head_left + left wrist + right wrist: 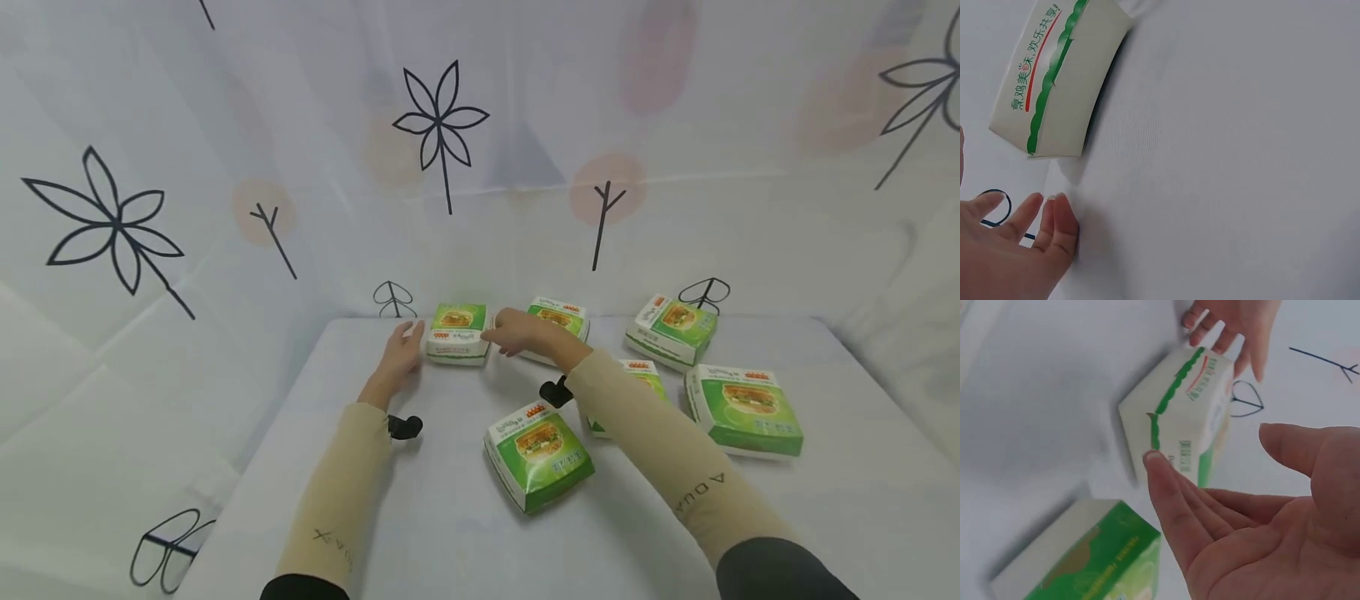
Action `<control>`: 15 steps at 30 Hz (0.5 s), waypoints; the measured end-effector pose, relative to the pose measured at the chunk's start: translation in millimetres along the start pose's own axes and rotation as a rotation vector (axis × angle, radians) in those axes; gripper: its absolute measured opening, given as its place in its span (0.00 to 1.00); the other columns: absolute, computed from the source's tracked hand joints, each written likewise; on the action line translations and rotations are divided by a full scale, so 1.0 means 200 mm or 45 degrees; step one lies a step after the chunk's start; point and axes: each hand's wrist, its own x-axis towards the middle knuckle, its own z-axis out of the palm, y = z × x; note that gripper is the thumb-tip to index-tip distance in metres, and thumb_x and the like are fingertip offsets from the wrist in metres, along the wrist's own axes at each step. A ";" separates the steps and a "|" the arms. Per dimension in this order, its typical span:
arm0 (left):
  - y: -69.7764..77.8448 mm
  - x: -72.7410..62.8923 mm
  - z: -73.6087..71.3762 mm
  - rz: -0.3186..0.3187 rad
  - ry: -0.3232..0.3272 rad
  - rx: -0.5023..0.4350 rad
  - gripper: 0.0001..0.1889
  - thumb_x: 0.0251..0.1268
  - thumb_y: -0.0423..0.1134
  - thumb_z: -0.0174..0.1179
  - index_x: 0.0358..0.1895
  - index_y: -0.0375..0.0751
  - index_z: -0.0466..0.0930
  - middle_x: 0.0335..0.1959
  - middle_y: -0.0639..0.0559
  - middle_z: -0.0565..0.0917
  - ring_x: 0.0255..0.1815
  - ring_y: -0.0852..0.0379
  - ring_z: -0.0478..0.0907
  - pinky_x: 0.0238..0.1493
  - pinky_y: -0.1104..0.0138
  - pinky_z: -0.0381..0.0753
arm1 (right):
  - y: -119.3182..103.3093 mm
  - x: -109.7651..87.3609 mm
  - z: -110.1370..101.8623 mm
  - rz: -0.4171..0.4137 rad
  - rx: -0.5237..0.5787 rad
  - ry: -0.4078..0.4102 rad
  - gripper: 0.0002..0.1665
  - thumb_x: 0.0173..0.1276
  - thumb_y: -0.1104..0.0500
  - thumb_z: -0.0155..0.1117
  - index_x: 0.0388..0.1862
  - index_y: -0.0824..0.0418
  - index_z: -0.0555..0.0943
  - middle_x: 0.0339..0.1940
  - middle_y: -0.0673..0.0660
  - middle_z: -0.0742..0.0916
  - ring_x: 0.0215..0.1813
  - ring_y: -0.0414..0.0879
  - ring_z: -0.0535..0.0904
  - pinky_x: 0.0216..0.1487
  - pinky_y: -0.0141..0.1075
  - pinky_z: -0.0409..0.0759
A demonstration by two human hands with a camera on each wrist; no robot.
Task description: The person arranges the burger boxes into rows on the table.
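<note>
A green and white burger box (457,333) stands at the table's back left, between both hands. Just left of it is my left hand (401,354), fingers spread and a gap to the box in the left wrist view. My right hand (525,332) is at the box's right side, its thumb apart from its loosely straight fingers. In the right wrist view a fingertip overlaps the burger box (1172,406); I cannot tell whether it touches. Partly behind my right hand stands a second burger box (561,315).
Several like boxes share the white table (420,517): a near box (540,454), a box (647,375) partly behind the right sleeve, a back right box (672,329) and a right box (742,408). A white patterned cloth (510,250) hangs behind.
</note>
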 end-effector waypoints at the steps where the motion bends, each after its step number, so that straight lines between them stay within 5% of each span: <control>1: 0.00 -0.01 -0.01 -0.005 0.003 0.019 0.40 0.77 0.68 0.44 0.83 0.52 0.49 0.80 0.41 0.60 0.70 0.43 0.68 0.67 0.51 0.76 | 0.00 -0.02 -0.01 -0.008 -0.009 -0.004 0.23 0.83 0.51 0.52 0.55 0.73 0.73 0.60 0.69 0.79 0.60 0.60 0.82 0.61 0.47 0.82; 6: -0.01 -0.06 -0.04 0.034 -0.013 0.162 0.44 0.76 0.69 0.45 0.83 0.49 0.45 0.79 0.40 0.61 0.72 0.40 0.68 0.68 0.49 0.74 | 0.00 -0.11 -0.05 -0.046 -0.083 -0.042 0.35 0.84 0.48 0.49 0.75 0.73 0.63 0.72 0.70 0.72 0.64 0.60 0.79 0.65 0.50 0.78; 11: -0.01 -0.13 -0.06 0.139 -0.034 0.353 0.44 0.76 0.69 0.46 0.83 0.47 0.44 0.78 0.38 0.62 0.76 0.37 0.64 0.74 0.43 0.64 | 0.02 -0.17 -0.08 -0.105 -0.234 -0.035 0.35 0.83 0.46 0.50 0.75 0.70 0.66 0.74 0.68 0.72 0.70 0.61 0.74 0.69 0.52 0.75; 15: 0.00 -0.18 -0.06 0.198 -0.040 0.393 0.45 0.76 0.69 0.47 0.83 0.46 0.44 0.78 0.37 0.62 0.75 0.36 0.64 0.73 0.42 0.65 | 0.04 -0.22 -0.09 -0.157 -0.329 -0.008 0.33 0.82 0.46 0.51 0.74 0.69 0.69 0.74 0.67 0.73 0.74 0.61 0.69 0.72 0.53 0.70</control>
